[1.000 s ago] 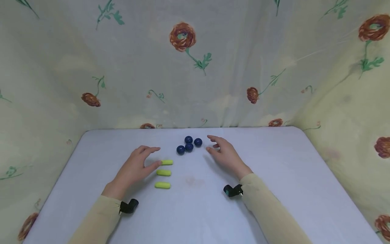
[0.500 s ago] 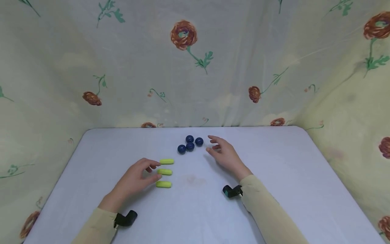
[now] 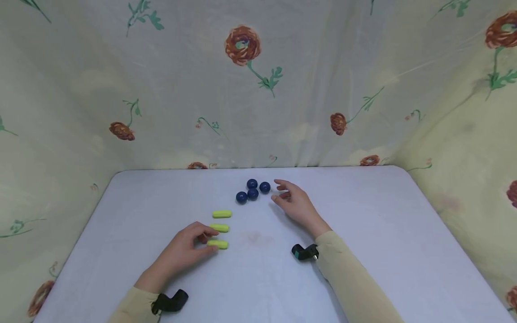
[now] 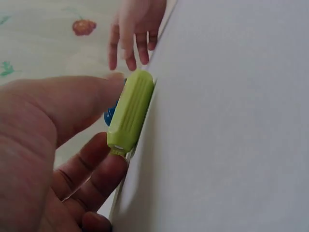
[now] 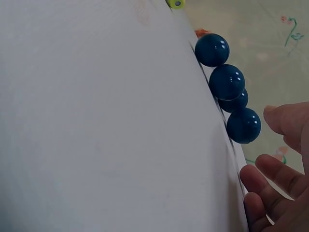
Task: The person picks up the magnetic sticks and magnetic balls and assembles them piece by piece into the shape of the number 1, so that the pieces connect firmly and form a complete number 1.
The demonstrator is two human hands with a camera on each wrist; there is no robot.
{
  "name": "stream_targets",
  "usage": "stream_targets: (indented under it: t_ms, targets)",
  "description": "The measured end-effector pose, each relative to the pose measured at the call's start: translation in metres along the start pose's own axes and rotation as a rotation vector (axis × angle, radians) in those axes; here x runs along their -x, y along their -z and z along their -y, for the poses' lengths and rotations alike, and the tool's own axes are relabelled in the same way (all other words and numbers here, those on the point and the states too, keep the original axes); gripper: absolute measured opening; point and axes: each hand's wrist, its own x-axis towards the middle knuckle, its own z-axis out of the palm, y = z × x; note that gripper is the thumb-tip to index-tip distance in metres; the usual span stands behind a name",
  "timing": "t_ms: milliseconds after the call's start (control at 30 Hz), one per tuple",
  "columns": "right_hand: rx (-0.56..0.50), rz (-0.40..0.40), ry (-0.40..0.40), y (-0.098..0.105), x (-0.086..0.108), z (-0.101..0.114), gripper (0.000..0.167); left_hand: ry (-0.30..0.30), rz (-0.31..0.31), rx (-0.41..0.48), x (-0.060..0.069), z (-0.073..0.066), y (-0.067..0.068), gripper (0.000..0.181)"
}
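Three short lime-green ridged sticks lie in a column left of the table's middle: the far stick (image 3: 221,214), the middle stick (image 3: 220,228) and the near stick (image 3: 218,244). My left hand (image 3: 186,247) reaches around the near stick, thumb on its near side and fingers on its far side. In the left wrist view this stick (image 4: 131,111) sits between thumb and fingers, with no firm pinch visible. Several glossy dark-blue balls (image 3: 252,194) cluster farther back. Just right of them hovers my right hand (image 3: 298,205), fingers loosely bent and holding nothing; the right wrist view shows a gap to the closest ball (image 5: 244,125).
A white-covered table (image 3: 363,215) extends to both sides and toward me. Behind it and at its sides hangs a flower-printed curtain (image 3: 181,80). Black wrist cameras sit on both sleeves, the left camera (image 3: 171,302) low over the table.
My left hand has moved toward me, from beside the far stick past the middle stick to the near one. The right hand stays almost still; the sticks and balls keep their places.
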Motion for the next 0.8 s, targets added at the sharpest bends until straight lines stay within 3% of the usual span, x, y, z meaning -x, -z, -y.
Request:
stream_targets:
  t_ms: [433,633,800]
  targets:
    - [0.098,0.023,0.022,-0.007,-0.02,0.005,0.054,0.033,-0.019,-0.079,0.001,-0.001,-0.009,0.024]
    - [0.17,0.044,0.087,-0.01,-0.031,0.005,0.052,0.091,-0.014,-0.099,0.0,-0.002,-0.011,0.02]
    - [0.23,0.066,0.157,-0.014,-0.036,0.004,0.047,0.092,-0.014,-0.104,0.001,-0.001,-0.01,0.019]
